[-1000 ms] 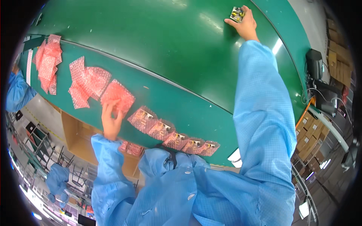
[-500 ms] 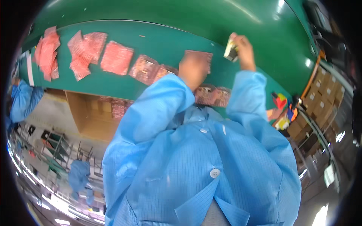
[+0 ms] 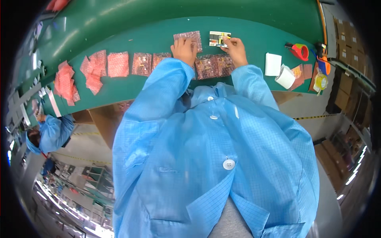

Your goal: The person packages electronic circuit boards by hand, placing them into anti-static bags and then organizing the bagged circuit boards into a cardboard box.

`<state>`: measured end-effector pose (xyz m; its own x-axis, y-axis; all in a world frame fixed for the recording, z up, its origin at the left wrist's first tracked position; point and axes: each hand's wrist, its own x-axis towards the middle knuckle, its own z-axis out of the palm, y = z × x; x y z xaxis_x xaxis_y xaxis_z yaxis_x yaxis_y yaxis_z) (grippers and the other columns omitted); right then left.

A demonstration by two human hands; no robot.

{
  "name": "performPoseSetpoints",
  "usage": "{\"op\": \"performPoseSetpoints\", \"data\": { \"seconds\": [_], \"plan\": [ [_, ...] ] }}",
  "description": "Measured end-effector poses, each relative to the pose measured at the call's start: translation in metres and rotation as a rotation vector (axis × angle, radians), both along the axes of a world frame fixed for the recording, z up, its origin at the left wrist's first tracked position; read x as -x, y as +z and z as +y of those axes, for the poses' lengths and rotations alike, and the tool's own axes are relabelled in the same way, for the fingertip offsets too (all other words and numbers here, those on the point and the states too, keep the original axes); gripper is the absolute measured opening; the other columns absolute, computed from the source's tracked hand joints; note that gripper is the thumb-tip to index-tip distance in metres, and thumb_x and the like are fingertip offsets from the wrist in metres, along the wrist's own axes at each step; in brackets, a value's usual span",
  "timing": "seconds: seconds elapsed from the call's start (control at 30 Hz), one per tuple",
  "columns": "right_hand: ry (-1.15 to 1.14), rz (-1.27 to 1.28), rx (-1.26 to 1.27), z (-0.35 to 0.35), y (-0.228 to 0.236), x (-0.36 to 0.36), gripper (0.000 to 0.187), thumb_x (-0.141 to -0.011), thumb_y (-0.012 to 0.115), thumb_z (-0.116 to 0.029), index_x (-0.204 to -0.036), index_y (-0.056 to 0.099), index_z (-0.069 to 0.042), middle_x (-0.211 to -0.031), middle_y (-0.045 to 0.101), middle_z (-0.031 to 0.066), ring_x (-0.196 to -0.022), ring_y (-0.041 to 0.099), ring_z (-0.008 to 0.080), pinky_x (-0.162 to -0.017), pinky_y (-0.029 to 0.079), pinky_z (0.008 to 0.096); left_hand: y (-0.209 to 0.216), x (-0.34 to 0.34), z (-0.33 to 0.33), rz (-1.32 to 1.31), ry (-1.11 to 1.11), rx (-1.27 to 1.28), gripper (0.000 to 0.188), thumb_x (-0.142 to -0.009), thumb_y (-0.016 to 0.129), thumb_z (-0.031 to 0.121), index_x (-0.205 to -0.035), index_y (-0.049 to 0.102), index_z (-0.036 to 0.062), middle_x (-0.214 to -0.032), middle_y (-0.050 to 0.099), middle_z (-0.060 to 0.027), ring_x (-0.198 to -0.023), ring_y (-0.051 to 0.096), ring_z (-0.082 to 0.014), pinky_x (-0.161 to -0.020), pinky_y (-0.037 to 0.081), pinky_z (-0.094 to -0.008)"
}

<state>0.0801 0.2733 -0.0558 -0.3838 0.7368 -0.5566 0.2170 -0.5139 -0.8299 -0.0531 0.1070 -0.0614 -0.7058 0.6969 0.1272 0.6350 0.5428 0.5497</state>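
One bubble bag under your left hand, can't tell if it's pinching; right hand pinches the circuit board just beside it. Looks like bagging, so you'd probably want the bag's mouth open next.

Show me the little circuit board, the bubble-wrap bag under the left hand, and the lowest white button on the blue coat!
Circuit board (image 3: 217,38): head view, middle of its top face.
Bubble-wrap bag (image 3: 190,35): head view, its uncovered upper part.
White button (image 3: 229,164): head view, its centre.
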Motion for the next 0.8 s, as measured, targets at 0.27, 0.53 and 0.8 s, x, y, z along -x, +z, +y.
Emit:
{"op": "performPoseSetpoints", "data": {
  "seconds": [0.27, 0.53, 0.8],
  "plan": [
    [0.21, 0.059, 0.017, -0.006, -0.017, -0.005, 0.038, -0.086, 0.073, -0.011, -0.11, 0.047, 0.005, -0.107, 0.059, 0.013, -0.095, 0.062, 0.0194, -0.082, 0.057, 0.0304, -0.027, 0.01, 0.007, -0.091, -0.079, -0.051, 0.007, -0.075, 0.067, 0.015, -0.081, 0.065, 0.0119, -0.085, 0.062, -0.0094, -0.085, 0.059, -0.032, -0.076, 0.048, -0.0458],
    [0.59, -0.193, -0.274, 0.011, -0.011, -0.012, 0.05, -0.083, 0.075, -0.022, -0.118, 0.053, 0.005, -0.103, 0.067, 0.015, -0.095, 0.064, 0.0217, -0.082, 0.052, 0.0349, -0.024, 0.013, 0.015, -0.112, -0.008, -0.049, 0.007, -0.072, 0.069, 0.012, -0.078, 0.065, 0.0073, -0.088, 0.058, -0.0111, -0.082, 0.061, -0.0307, -0.073, 0.052, -0.043],
    [0.397, 0.016, -0.144, 0.0, 0.006, 0.0, 0.039, -0.082, 0.076, -0.014, -0.113, 0.058, 0.003, -0.102, 0.067, 0.0115, -0.094, 0.063, 0.017, -0.082, 0.051, 0.0292, -0.012, 0.015, 0.017, -0.336, 0.032, -0.155, 0.006, -0.075, 0.071, 0.008, -0.079, 0.068, 0.0038, -0.089, 0.058, -0.0096, -0.071, 0.064, -0.0207, -0.065, 0.055, -0.0324]
  ]
}}
